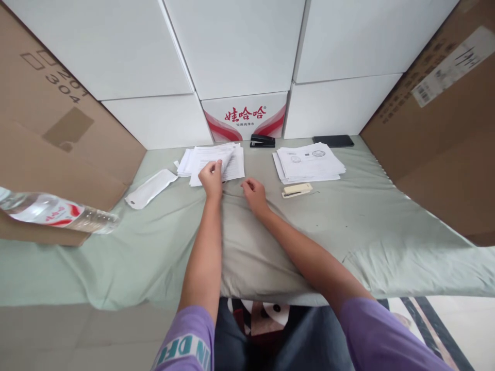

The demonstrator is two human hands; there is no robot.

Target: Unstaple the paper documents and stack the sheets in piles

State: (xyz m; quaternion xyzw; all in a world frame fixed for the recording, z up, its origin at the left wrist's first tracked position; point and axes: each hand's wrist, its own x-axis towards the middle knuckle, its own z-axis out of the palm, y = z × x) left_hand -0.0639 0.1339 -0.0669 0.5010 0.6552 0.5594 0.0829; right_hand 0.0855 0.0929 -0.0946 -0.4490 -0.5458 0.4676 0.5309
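On the counter, covered by a pale green cloth, two stacks of paper are laid out near the back wall of white boxes.

Left hand: arm stretched straight forward, wrist flat, hand set on the near edge of the left paper stack. The top sheet's corner is pinched between thumb and fingers and is lifted slightly, so the grip is closed on that sheet.

Right hand: arm angled in from the right, forearm laid low over the cloth, hand placed knuckles-up just right of the left hand. Fingers are curled loosely onto the cloth; nothing is held. It is set just beside the left stack, not touching it.

Nearby items:
- Right paper stack, well apart from both hands, stamped marks visible on the top sheet.
- Cream stapler lying just in front of the right stack.
- Black stapler against the red-and-white box, between the two stacks.
- Black phone behind the right stack.
- White flat pouch left of the left stack.
- Water bottle lying on its side at the far left edge.
- Brown cardboard boxes are stood on both sides.
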